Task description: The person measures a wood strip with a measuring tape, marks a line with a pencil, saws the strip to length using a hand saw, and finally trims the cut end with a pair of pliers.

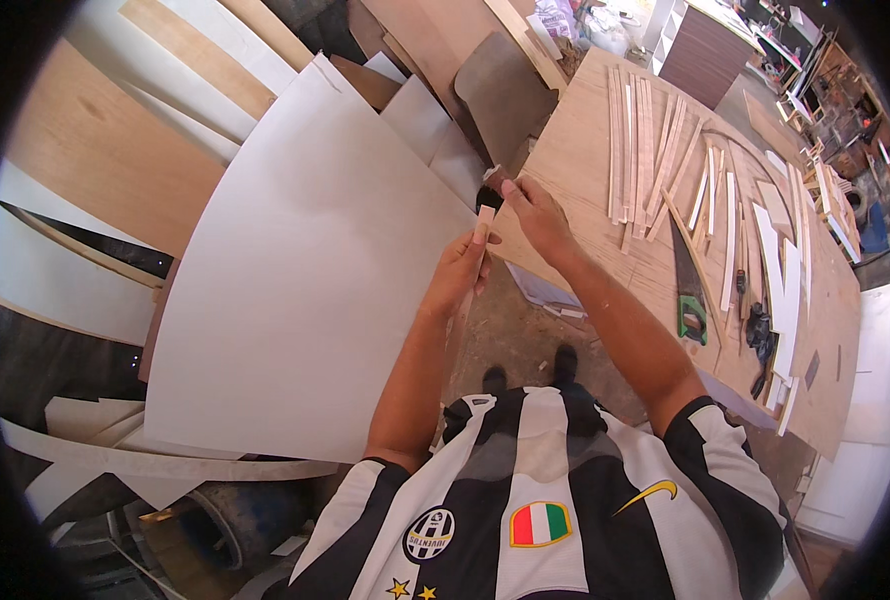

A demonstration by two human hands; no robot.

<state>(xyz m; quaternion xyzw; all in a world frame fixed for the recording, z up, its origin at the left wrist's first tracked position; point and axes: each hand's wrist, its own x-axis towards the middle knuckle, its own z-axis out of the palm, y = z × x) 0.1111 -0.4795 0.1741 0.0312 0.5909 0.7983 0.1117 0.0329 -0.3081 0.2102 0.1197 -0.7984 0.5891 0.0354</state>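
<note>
My left hand (455, 272) is closed around a thin, light wooden strip (484, 221), whose upper end sticks out past the fingers. Close above it, my right hand (541, 216) pinches a small reddish-brown folded piece (499, 181) that looks like sandpaper, its pale end showing beyond the thumb. The two hands are near each other, by the left edge of the wooden worktable (575, 165). Whether the brown piece touches the strip I cannot tell. Most of the strip's lower length is hidden by my left hand and forearm.
Many thin wooden strips (647, 150) lie on the worktable. A green-handled handsaw (692, 310), a screwdriver (740, 283) and white strips (787, 300) lie nearer its right side. A large white panel (275, 290) fills the left, with more boards (115, 150) behind it.
</note>
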